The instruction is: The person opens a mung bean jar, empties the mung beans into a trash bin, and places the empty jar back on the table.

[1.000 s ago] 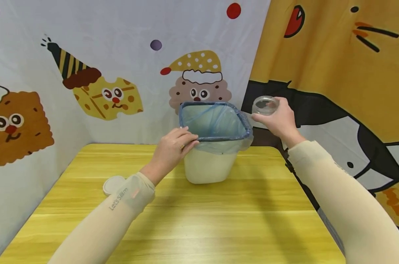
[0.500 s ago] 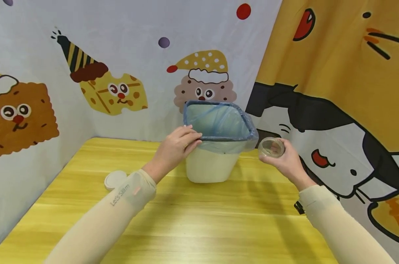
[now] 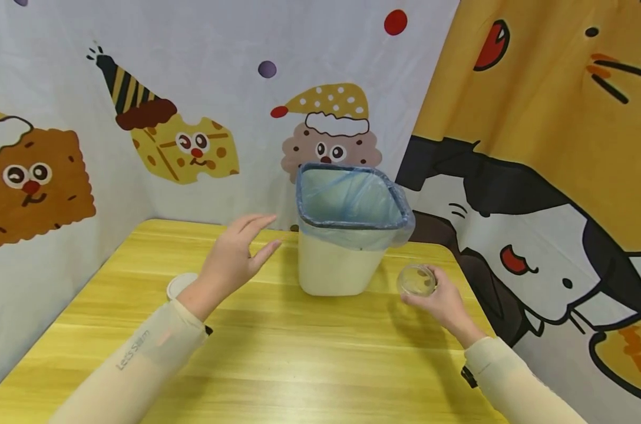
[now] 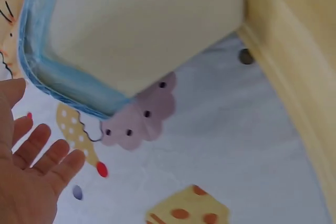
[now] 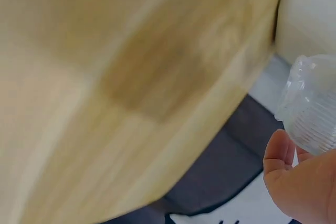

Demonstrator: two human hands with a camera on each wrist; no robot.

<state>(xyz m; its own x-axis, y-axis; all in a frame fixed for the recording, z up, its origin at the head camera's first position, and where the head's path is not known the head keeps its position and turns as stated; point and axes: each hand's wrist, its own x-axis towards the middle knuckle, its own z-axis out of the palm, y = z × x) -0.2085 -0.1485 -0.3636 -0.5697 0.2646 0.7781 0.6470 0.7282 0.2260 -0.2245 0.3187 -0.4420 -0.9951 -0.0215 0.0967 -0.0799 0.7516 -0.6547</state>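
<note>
A clear plastic jar (image 3: 415, 280) is held by my right hand (image 3: 443, 301), thumb and fingers round its side, over the table to the right of the bin. In the right wrist view the ribbed jar (image 5: 315, 103) shows at the right edge, and nothing can be made out inside it. My left hand (image 3: 230, 259) hovers left of the cream bin (image 3: 337, 271), fingers extended and thumb apart, touching nothing. A blue bag (image 3: 360, 238) lines the bin and folds over its rim. Partly behind my left wrist lies a round white lid (image 3: 179, 285).
The yellow wood-grain table (image 3: 310, 365) ends just behind the bin. A white cartoon-printed cloth (image 3: 204, 35) hangs at the back, and an orange, black and white cloth (image 3: 527, 112) hangs at the right.
My left hand has let go of the bin's rim and moved left, its fingers spreading. The right hand has lowered the jar from rim height down towards the table. The bin stays put.
</note>
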